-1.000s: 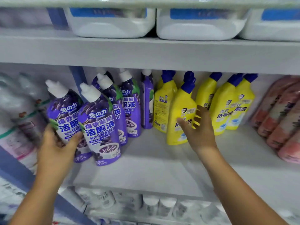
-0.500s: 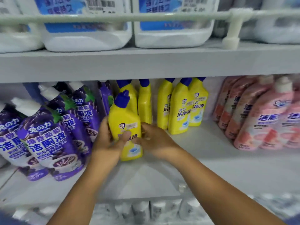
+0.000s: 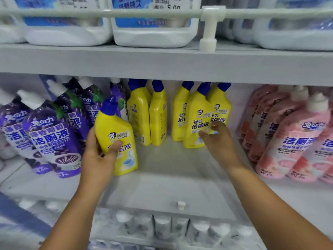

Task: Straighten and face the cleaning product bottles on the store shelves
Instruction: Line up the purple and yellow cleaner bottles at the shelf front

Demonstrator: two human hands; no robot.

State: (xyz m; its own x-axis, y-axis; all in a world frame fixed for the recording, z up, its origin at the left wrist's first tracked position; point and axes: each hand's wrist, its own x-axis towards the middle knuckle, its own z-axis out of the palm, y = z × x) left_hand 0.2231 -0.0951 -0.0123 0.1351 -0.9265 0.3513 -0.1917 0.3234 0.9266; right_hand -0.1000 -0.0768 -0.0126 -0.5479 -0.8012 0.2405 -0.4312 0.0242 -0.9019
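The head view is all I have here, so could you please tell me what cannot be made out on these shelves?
- Front yellow bottle: the left hand grips it, and its thumb covers part of the label.
- Right hand: motion-blurred; whether it touches the yellow bottle behind it is unclear.
- White jugs above: cut off by the top edge.
- Bottles on the lower shelf: blurred, labels unreadable.

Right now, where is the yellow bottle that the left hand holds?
In the head view, the yellow bottle stands left of centre on the middle shelf, gripped by the left hand, beside the purple bottles.
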